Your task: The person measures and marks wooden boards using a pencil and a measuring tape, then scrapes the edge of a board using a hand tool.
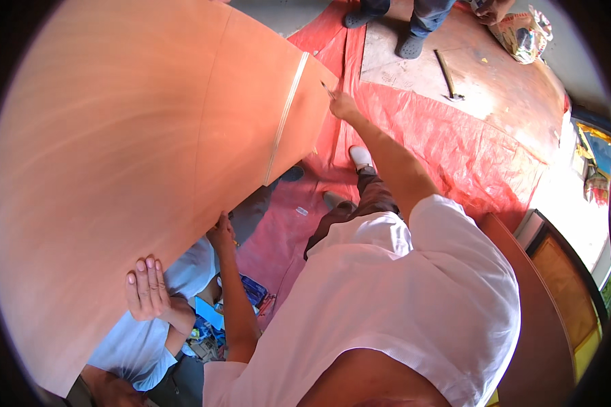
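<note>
A large orange-tan wooden panel fills the left, with a pale double strip across its right part. My right hand is closed on a thin pointed tool, perhaps a pencil, at the panel's right edge. My left hand is closed around the panel's lower edge, its fingers partly hidden. A small yellowish object beside those fingers is too small to make out. A co-worker's hand rests with fingers over the panel lower left.
Red sheeting covers the floor. A hammer lies on a board near another person's feet and a bag. Framed panels stand at right. A co-worker and clutter are at lower left.
</note>
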A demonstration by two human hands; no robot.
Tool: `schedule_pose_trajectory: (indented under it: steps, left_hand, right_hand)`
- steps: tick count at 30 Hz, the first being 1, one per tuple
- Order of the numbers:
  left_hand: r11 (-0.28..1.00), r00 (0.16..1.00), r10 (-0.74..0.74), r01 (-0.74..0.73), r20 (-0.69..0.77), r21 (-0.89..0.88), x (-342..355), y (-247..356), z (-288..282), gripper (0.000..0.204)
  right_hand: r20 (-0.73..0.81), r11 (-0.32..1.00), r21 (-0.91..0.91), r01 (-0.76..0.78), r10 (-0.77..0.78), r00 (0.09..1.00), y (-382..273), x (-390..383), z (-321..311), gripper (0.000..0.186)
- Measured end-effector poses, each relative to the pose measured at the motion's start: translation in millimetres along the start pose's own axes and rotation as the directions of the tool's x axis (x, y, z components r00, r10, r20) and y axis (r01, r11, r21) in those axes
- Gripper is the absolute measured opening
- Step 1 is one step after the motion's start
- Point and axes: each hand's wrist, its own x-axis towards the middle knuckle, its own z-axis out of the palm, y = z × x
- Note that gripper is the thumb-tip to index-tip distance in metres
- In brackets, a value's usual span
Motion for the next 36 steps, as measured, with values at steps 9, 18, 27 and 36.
schedule_pose_trajectory:
  steps: [9,18,27,36]
  left_hand:
    - [0.997,1.000,-0.025,0.026,0.012,-0.079,-2.2,12.0,17.5,0.019]
    - [0.998,0.999,-0.001,-0.001,-0.040,-0.061,-6.6,4.2,4.9,0.022]
    - [0.999,0.997,0.039,-0.038,-0.062,0.014,2.0,-2.6,6.8,0.025]
    - [0.935,0.951,0.308,-0.307,0.024,0.175,24.8,-6.6,17.0,0.037]
  right_hand:
    - [-0.116,0.994,-0.106,0.006,-0.019,0.993,-6.0,92.4,3.8,0.031]
    - [0.019,0.987,0.066,-0.150,0.149,0.989,-51.5,71.7,-2.5,0.034]
    - [-0.031,0.992,0.038,-0.117,0.118,0.993,-37.6,88.5,7.0,0.034]
    - [-0.047,0.894,-0.427,0.133,-0.169,0.985,-4.9,123.6,2.7,0.026]
